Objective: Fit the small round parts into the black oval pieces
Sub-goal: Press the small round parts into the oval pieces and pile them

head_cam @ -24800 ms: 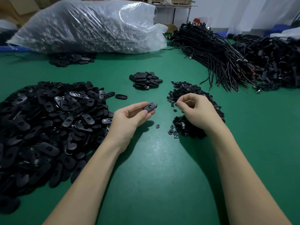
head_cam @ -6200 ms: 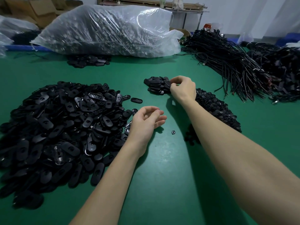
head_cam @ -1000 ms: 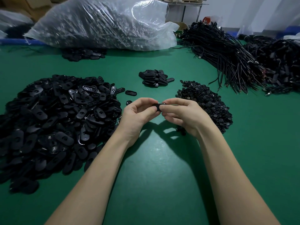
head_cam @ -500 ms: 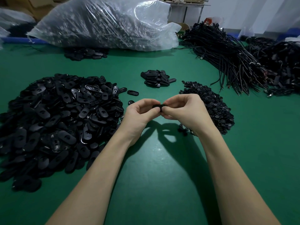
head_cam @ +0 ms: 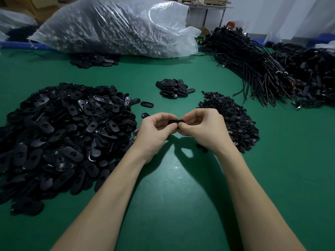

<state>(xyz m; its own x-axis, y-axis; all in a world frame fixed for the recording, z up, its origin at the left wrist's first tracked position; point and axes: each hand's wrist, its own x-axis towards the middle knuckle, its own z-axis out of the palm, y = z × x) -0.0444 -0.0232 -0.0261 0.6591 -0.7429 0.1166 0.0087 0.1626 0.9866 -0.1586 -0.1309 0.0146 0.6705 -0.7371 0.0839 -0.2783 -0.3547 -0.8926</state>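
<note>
Evidently the fitting step was in hand: the left hand (head_cam: 154,132) and the right hand (head_cam: 200,128) met above the green desk (head_cam: 172,205), both sets of fingers curled and pinching one black oval piece (head_cam: 175,122) between them, fingertips touching at its lower edge. Only the top edge of that piece showed; the small round part could not be seen, hidden behind the fingers if it was there at all, so whether it had seated could not be told. To the left lay the big heap of oval pieces (head_cam: 63,134), and just beside the right hand, to its right, the pile of small round parts (head_cam: 233,120). Farther back, between the two, sat a small stack of oval pieces (head_cam: 174,88), probably the finished ones, with a few loose ovals near the big heap's edge. A clear plastic sack (head_cam: 116,26) and bundles of black cables (head_cam: 253,64) lay at the far side. By my reckoning the job was barely begun, given how the heap dwarfed the stack. The next move would call for firm thumb pressure square onto the round part until it sat flush, then a reach to the small stack to drop the piece; pressed crooked, the part might pop out or jam.
</note>
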